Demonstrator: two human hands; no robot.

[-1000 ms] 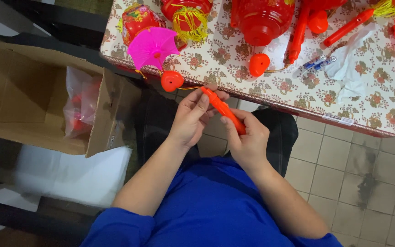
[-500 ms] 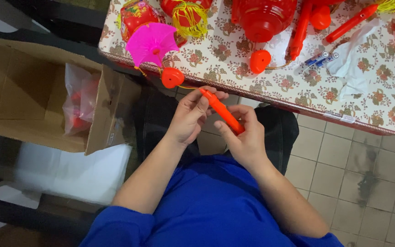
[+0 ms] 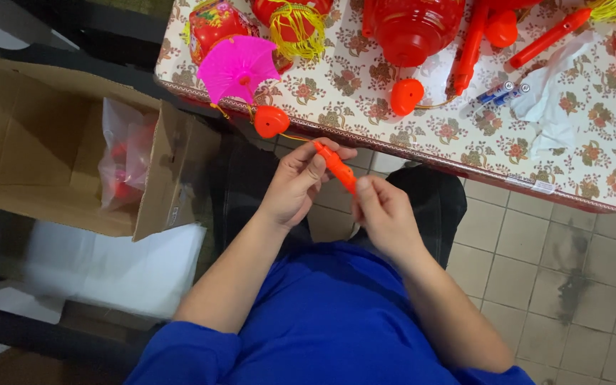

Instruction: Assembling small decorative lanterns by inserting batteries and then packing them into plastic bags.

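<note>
Below worktop [image 3: 465, 135] edge: left hand [image 3: 295, 187] and right hand [image 3: 386, 214] both pinching orange stick [image 3: 336, 167]; cardboard box [image 3: 58, 142] at nine o'clock.

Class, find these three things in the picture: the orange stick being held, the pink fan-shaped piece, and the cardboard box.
orange stick [image 3: 336, 165], head view, middle of its shaft between both hands.
pink fan-shaped piece [image 3: 237, 65], head view, centre of its pleats.
cardboard box [image 3: 33, 135], head view, inner wall.

Blue short-slv shirt, dark trousers
</note>
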